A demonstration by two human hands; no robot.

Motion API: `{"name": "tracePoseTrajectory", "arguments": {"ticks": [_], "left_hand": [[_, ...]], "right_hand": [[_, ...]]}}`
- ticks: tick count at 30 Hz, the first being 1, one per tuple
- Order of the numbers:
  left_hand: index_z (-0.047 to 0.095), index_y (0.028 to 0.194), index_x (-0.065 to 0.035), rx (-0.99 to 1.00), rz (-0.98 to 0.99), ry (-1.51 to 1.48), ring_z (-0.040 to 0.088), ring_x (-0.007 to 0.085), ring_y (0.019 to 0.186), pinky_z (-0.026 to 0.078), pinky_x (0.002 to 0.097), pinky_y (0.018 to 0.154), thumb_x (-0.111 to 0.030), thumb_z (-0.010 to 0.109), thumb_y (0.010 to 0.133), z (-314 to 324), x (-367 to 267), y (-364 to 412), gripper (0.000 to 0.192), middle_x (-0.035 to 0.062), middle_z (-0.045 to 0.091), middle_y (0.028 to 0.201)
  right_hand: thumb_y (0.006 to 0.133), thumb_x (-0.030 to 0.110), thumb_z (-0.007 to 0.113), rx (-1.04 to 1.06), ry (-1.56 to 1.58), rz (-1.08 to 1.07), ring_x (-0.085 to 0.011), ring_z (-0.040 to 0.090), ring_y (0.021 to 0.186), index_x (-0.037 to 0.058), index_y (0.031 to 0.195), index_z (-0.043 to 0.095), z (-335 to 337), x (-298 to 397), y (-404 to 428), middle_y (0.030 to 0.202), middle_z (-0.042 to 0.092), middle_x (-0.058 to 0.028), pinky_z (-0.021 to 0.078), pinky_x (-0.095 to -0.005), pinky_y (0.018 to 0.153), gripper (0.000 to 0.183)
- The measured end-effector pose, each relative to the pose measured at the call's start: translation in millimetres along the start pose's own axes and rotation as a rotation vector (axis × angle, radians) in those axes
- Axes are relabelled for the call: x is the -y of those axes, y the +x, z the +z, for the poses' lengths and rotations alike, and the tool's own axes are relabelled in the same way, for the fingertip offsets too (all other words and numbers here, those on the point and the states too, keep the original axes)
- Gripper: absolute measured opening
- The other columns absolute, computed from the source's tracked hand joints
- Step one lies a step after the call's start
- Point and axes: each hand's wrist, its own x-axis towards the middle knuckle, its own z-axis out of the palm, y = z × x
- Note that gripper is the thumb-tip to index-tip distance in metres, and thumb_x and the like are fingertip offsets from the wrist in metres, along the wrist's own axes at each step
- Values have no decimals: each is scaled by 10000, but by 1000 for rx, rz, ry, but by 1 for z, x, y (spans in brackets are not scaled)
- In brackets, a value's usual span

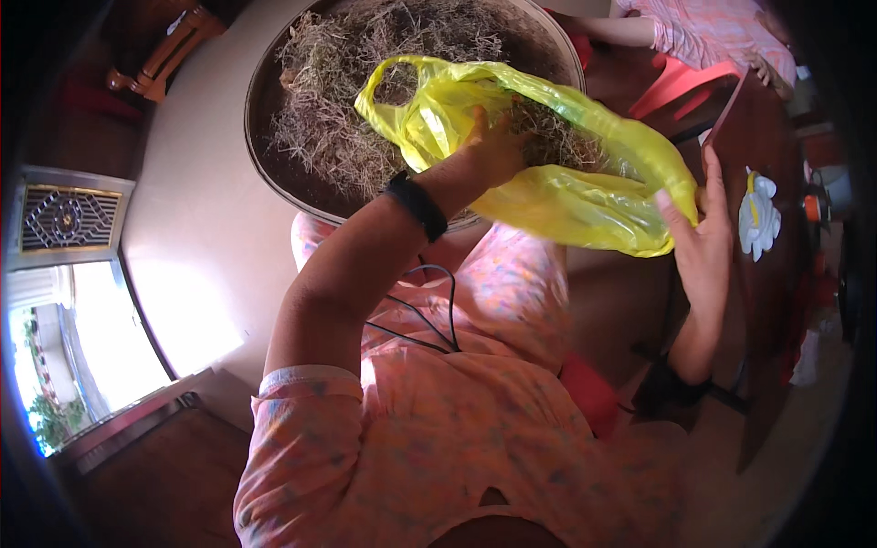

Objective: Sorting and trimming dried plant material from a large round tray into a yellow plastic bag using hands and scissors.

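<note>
A yellow plastic carrier bag [575, 205] lies across the near right side of a large round tray [259, 147], its mouth spread wide. Dried plant stems [329, 130] are heaped in the tray, and more stems show inside the bag. My left hand [497, 151], with a black band on its wrist, reaches into the bag's mouth with fingers apart; its palm is hidden. At the bag's right end, my right hand [706, 226] grips the edge between thumb and fingers, some of them hidden behind the plastic.
The tray rests above my lap. A dark table [760, 137] at right carries a crumpled white bag [759, 216]. Another person [719, 31] sits beyond a red chair [685, 85] at upper right. A black cable [452, 301] crosses my lap. A wooden chair part [164, 55] stands upper left.
</note>
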Motion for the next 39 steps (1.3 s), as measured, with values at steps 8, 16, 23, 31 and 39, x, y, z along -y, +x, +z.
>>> {"name": "tracePoseTrajectory", "arguments": {"ticks": [8, 16, 23, 31, 39], "left_hand": [[539, 1079, -243, -223, -26, -4, 261, 333, 1173, 169, 656, 852, -287, 429, 786, 5, -7, 1, 316, 3, 324, 1284], [596, 970, -224, -167, 39, 130, 304, 266, 1163, 238, 601, 875, -248, 487, 738, -13, -5, -15, 258, 3, 401, 1216], [566, 1027, -213, -308, -74, -1031, 262, 294, 1190, 275, 557, 902, -183, 468, 751, 31, 28, 4, 295, -36, 344, 1268], [620, 921, -216, 143, 228, -130, 340, 283, 1141, 346, 467, 873, -133, 565, 658, -29, 32, -19, 280, 20, 319, 1278], [565, 741, 5, -31, 305, -551, 545, 317, 697, 443, 366, 619, -25, 501, 588, -64, 31, -37, 169, 158, 551, 736]], "right_hand": [[592, 331, 657, 26, -1159, -740, -311, 327, 1120, 14, 1224, 296, 84, 80, 9, 1217, 363, -149, 246, -415, 922, 794], [735, 295, 561, 218, -1184, -146, -295, 518, 947, 90, 1061, 515, 102, 9, 116, 963, 558, -139, 396, -420, 787, 388], [780, 263, 537, -411, 84, -367, -59, 484, 586, 23, 897, 601, 51, -29, 156, 691, 589, -22, 409, -223, 567, 275], [689, 281, 614, -111, -466, -303, -260, 531, 884, -20, 1266, 182, 46, -36, 123, 1040, 492, -244, 408, -315, 762, 781], [677, 239, 621, 95, -802, -235, -351, 401, 1069, -20, 1274, 99, 21, -21, 51, 1160, 393, -258, 321, -368, 885, 834]]}}
